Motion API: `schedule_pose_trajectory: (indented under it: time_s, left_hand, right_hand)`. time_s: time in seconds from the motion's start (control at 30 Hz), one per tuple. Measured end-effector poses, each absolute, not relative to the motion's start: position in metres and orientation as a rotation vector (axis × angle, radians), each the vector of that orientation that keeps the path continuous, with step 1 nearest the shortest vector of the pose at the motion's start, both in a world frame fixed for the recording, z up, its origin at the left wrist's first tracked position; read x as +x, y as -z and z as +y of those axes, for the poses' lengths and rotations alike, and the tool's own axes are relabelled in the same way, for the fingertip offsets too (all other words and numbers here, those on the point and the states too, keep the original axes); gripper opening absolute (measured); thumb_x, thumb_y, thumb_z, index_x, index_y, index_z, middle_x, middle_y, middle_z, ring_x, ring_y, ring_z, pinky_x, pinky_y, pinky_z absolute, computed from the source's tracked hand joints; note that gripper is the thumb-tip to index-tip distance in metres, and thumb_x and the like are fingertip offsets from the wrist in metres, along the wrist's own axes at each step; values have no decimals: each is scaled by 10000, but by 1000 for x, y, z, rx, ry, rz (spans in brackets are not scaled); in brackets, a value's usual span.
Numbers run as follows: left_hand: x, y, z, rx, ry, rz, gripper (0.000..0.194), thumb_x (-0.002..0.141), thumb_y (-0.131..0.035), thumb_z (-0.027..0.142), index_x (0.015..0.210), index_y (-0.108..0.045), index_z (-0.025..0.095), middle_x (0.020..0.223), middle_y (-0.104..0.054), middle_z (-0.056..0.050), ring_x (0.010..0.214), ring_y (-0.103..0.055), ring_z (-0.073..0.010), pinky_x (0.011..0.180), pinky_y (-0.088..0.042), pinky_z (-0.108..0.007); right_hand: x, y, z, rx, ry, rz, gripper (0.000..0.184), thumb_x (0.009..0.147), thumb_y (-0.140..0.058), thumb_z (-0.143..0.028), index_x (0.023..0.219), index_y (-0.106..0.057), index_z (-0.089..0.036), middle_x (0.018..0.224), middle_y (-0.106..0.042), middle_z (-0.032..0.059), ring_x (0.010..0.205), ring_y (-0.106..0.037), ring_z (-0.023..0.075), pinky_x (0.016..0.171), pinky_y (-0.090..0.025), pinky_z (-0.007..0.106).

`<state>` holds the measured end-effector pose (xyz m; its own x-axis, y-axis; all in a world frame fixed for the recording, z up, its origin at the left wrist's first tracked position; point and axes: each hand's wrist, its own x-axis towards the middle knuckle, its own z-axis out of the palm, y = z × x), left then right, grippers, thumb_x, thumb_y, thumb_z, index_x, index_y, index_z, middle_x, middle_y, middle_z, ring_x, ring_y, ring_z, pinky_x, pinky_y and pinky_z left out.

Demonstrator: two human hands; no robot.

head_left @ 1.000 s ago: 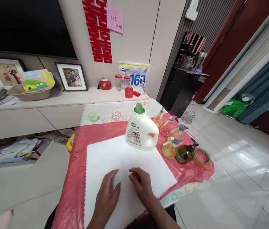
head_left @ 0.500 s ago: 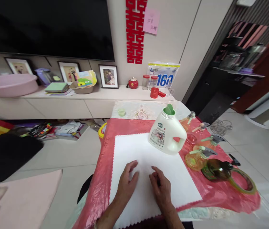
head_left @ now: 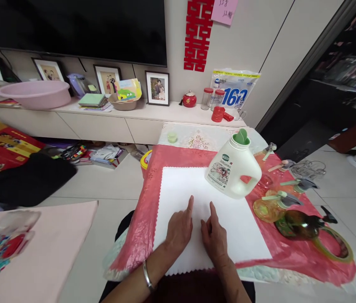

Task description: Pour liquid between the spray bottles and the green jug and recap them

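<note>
On the near side of the white jug point(head_left: 235, 169), the left hand point(head_left: 179, 229) and the right hand point(head_left: 215, 237) are held apart over a white mat point(head_left: 181, 185). Index fingers point(head_left: 190, 205) are extended, the others mostly curled; nothing is gripped by either hand, and whether the mat is touched cannot be told. The mat's far right corner is covered by the base of the jug, which is stood upright. A stage of gesturing rather than handling seems to be in hand; for the jug to be lifted, a forward reach and a grasp through its looped handle point(head_left: 255, 180) would be called for.

Smooth, opaque plastic is shown by the jug, with a green spout point(head_left: 241, 136) set in its mouth. Beneath it, the scalloped mat is laid over a glossy, crinkled red sheet point(head_left: 174, 158). To its right, 4 see-through spray bottles point(head_left: 268, 209), a dark pump bottle point(head_left: 298, 224) and 1 ring of tape point(head_left: 348, 252) are grouped. Beyond its left, a pale green cup point(head_left: 172, 137) is placed on flowered cloth point(head_left: 198, 141).
</note>
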<state>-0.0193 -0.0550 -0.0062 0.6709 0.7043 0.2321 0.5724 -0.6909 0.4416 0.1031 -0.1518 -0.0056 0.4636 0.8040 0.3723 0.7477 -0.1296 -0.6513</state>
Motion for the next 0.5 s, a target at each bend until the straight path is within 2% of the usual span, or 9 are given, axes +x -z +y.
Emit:
schedule_pose_trajectory:
  time_s: [0.13, 0.27, 0.37, 0.5]
  left_hand:
    - [-18, 11, -56, 2589, -532, 1034, 645, 987, -273, 121, 1609, -106, 165, 785, -676, -52, 703, -622, -212, 737, -512, -390]
    - [-15, 9, -58, 2631, -536, 1046, 720, 940, -304, 60, 1607, -40, 118, 779, -660, -53, 676, -606, -198, 709, -502, -363]
    - [-13, 8, -59, 2667, -498, 1063, 758, 917, -311, 32, 1603, 4, 101, 748, -642, -39, 651, -587, -194, 688, -490, -353]
    - [-14, 9, -59, 2647, -490, 1079, 711, 937, -291, 47, 1604, -49, 101, 773, -653, -56, 677, -595, -197, 714, -492, -361]
  right_hand:
    - [101, 13, -148, -2021, -76, -1317, 609, 1059, -279, -300, 1620, -148, -104, 731, -536, -17, 554, -517, 129, 566, -384, 213]
    - [101, 14, -145, -2148, -80, -1365, 627, 1032, -256, -259, 1627, -124, -110, 871, -619, 50, 602, -556, 165, 584, -384, 238]
    - [101, 12, -144, -2237, -95, -1388, 661, 1012, -268, -220, 1631, -58, -120, 995, -634, 87, 673, -594, 191, 577, -358, 245]
    - [97, 9, -140, -2336, -119, -1401, 704, 984, -265, -146, 1632, 12, -157, 1052, -617, 88, 730, -611, 208, 572, -317, 256]
